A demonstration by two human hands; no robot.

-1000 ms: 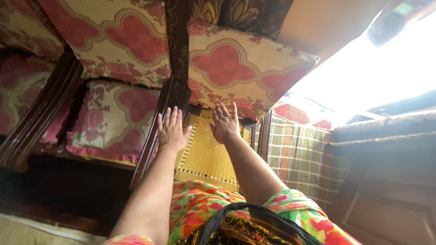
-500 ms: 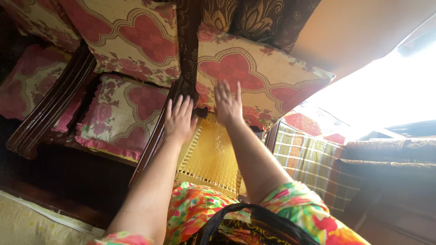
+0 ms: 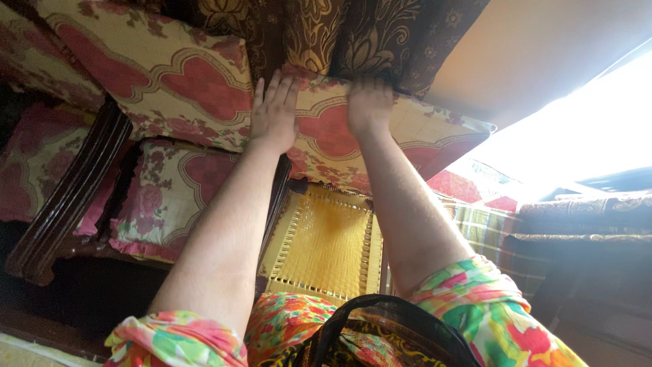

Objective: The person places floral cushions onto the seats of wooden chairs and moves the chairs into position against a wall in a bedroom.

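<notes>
A cream cushion with red floral panels (image 3: 421,132) stands upright against the back of a wooden chair with a yellow woven cane seat (image 3: 326,241). My left hand (image 3: 274,112) lies flat on the cushion's upper left corner, fingers together and stretched out. My right hand (image 3: 370,105) curls over the cushion's top edge, fingers hooked behind it where it meets the brown and gold patterned fabric (image 3: 353,34). Both my arms reach forward over the bare cane seat.
A matching cushion (image 3: 142,71) leans in the neighbouring chair on the left, above a floral seat cushion (image 3: 173,197). Dark wooden armrests (image 3: 64,197) separate the chairs. A checked cloth (image 3: 485,231) hangs at right beside a dark sofa arm (image 3: 584,217). Bright window glare fills the upper right.
Both hands moved up from the cane seat's back edge to the upright cushion. The left hand now presses on its face and the right hand has closed over its top edge.
</notes>
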